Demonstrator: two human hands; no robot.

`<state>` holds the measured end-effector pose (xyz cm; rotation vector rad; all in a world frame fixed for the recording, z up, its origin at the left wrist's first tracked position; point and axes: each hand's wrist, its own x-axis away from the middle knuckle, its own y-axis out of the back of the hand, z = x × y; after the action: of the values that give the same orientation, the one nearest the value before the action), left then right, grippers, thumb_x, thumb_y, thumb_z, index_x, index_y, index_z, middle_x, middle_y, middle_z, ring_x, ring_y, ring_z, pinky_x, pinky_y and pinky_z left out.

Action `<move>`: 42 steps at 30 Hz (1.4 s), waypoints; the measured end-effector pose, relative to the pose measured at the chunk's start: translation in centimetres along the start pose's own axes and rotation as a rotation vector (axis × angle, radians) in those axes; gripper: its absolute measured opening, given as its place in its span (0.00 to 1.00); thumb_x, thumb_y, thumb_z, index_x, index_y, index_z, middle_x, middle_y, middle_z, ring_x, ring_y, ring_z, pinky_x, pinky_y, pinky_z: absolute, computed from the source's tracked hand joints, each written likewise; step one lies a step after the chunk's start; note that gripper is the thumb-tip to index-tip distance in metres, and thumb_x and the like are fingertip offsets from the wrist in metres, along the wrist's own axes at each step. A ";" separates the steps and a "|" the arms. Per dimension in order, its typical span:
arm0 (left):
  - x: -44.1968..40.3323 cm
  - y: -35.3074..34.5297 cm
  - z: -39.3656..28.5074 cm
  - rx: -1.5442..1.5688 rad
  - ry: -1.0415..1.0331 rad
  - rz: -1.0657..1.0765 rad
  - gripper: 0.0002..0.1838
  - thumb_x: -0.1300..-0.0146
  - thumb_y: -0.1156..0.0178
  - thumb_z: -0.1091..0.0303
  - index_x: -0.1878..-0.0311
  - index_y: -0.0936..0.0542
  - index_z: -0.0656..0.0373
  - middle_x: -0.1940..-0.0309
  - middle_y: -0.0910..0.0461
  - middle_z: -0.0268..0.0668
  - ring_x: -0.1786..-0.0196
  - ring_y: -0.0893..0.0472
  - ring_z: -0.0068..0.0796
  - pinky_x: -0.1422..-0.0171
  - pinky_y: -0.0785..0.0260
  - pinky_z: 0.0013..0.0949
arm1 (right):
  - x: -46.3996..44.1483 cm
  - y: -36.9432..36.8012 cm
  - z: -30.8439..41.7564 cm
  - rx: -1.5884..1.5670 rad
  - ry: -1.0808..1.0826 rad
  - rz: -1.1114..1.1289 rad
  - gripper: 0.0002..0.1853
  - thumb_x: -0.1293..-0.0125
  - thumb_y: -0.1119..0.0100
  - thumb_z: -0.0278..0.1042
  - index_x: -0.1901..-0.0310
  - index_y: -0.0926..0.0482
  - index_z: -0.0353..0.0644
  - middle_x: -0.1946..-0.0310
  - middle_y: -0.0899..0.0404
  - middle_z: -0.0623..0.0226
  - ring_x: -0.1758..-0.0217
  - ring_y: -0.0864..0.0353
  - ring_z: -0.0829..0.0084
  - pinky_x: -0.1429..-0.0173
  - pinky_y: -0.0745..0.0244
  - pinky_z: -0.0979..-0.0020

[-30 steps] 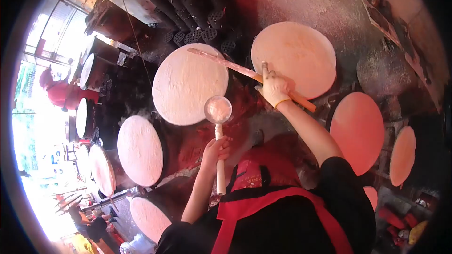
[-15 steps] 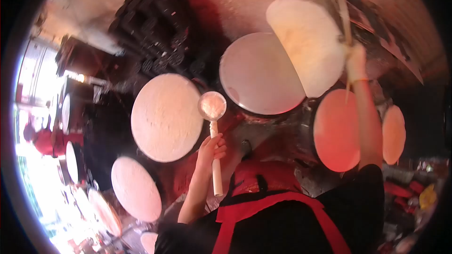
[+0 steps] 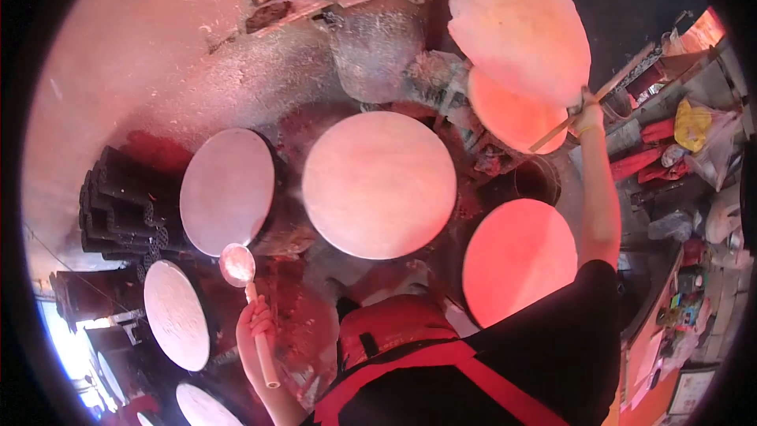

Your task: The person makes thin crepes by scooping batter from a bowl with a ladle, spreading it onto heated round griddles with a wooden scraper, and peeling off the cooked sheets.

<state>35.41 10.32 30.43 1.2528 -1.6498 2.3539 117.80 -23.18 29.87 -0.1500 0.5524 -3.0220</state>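
Note:
My left hand is closed round the pale handle of a ladle, whose whitish, coated bowl lies over the near edge of a bare grey round griddle. Out to the far right, my right hand is closed on a thin wooden stick and the edge of a large, thin round pancake. That pancake spreads away from the hand and partly covers another round, pinkish sheet. Straight ahead, a pale round sheet covers a griddle.
More round griddles with pale tops stand at the right and left. Black perforated coal cylinders are stacked by the left wall. A bucket-shaped container stands ahead; a yellow bag and shelves are at the right.
My view has turned to the right. The pancake has come off the grey griddle and is now over the sheet at the far right. The ladle stays in my left hand.

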 end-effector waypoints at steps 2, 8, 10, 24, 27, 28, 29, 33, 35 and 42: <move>1.2 0.3 4.5 0.058 0.014 -0.012 0.12 0.24 0.58 0.72 0.47 0.32 0.73 0.73 0.35 0.34 0.76 0.35 0.22 0.75 0.39 0.24 | -1.1 4.7 -4.1 -0.039 -0.044 -0.094 0.07 0.31 0.42 0.38 0.64 0.26 0.47 0.77 0.29 0.74 0.81 0.35 0.75 0.78 0.38 0.71; 6.2 0.7 13.4 0.187 -0.034 -0.036 0.14 0.24 0.58 0.70 0.47 0.31 0.73 0.72 0.35 0.34 0.77 0.34 0.22 0.76 0.38 0.23 | -1.4 10.1 -17.2 0.036 -0.205 -0.526 0.11 0.29 0.45 0.38 0.55 0.21 0.40 0.71 0.21 0.67 0.75 0.24 0.69 0.73 0.30 0.68; 8.0 2.1 14.9 0.214 -0.131 -0.062 0.15 0.25 0.57 0.69 0.46 0.31 0.73 0.72 0.34 0.34 0.77 0.35 0.21 0.76 0.38 0.24 | -1.5 10.5 -19.9 0.073 -0.249 -0.669 0.14 0.31 0.43 0.41 0.54 0.19 0.39 0.64 0.17 0.63 0.68 0.18 0.67 0.67 0.25 0.66; 27.2 24.1 27.5 0.710 -0.530 0.298 0.07 0.25 0.56 0.69 0.55 0.35 0.64 0.76 0.34 0.31 0.80 0.36 0.18 0.81 0.39 0.21 | 45.1 -9.7 -27.5 0.365 -0.956 1.029 0.04 0.33 0.45 0.30 0.63 0.30 0.53 0.86 0.41 0.79 0.90 0.45 0.82 0.87 0.51 0.77; 31.9 31.8 31.8 0.849 -0.814 0.431 0.17 0.23 0.57 0.65 0.43 0.35 0.71 0.72 0.33 0.32 0.79 0.35 0.18 0.79 0.37 0.21 | 68.8 -10.2 -25.3 0.646 -0.814 1.785 0.14 0.38 0.43 0.20 0.57 0.30 0.53 0.76 0.31 0.78 0.86 0.38 0.85 0.85 0.45 0.79; 34.5 33.4 34.3 0.950 -0.902 0.384 0.17 0.22 0.58 0.62 0.45 0.36 0.70 0.71 0.33 0.33 0.79 0.35 0.17 0.79 0.37 0.21 | 74.6 -8.0 -24.1 0.719 -0.761 1.987 0.15 0.37 0.42 0.21 0.54 0.29 0.54 0.72 0.29 0.78 0.85 0.39 0.87 0.84 0.43 0.80; 37.0 36.5 36.8 0.942 -1.055 0.389 0.18 0.21 0.58 0.61 0.46 0.36 0.71 0.70 0.32 0.34 0.79 0.35 0.17 0.80 0.38 0.20 | 79.8 -5.3 -22.6 0.578 -0.535 2.199 0.19 0.35 0.41 0.23 0.45 0.27 0.53 0.71 0.28 0.78 0.84 0.38 0.88 0.83 0.41 0.80; 41.9 47.8 47.5 0.567 -1.457 -1.269 0.17 0.24 0.53 0.63 0.37 0.32 0.57 0.69 0.27 0.38 0.76 0.27 0.21 0.78 0.34 0.26 | 90.6 3.9 -20.1 0.358 0.096 2.756 0.23 0.30 0.43 0.30 0.34 0.28 0.46 0.59 0.25 0.78 0.73 0.34 0.90 0.72 0.37 0.83; 44.8 61.9 51.7 -0.100 -1.036 -2.458 0.24 0.29 0.48 0.64 0.30 0.31 0.51 0.66 0.21 0.47 0.64 0.17 0.37 0.65 0.26 0.42 | 95.2 9.5 -19.0 0.482 -0.001 2.965 0.23 0.29 0.44 0.31 0.33 0.28 0.44 0.52 0.24 0.78 0.66 0.31 0.89 0.68 0.34 0.83; 59.7 85.4 57.1 -0.968 -0.557 -2.198 0.18 0.35 0.49 0.68 0.42 0.24 0.58 0.59 0.20 0.52 0.57 0.19 0.50 0.55 0.26 0.49 | 117.1 28.5 -17.1 -0.290 0.734 3.439 0.32 0.29 0.52 0.26 0.25 0.43 0.51 0.39 0.26 0.49 0.44 0.21 0.47 0.45 0.23 0.58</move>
<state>-7.40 -97.90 6.46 1.6551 -0.2643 -0.0757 1.00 -53.44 13.66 0.7859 0.2036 0.4660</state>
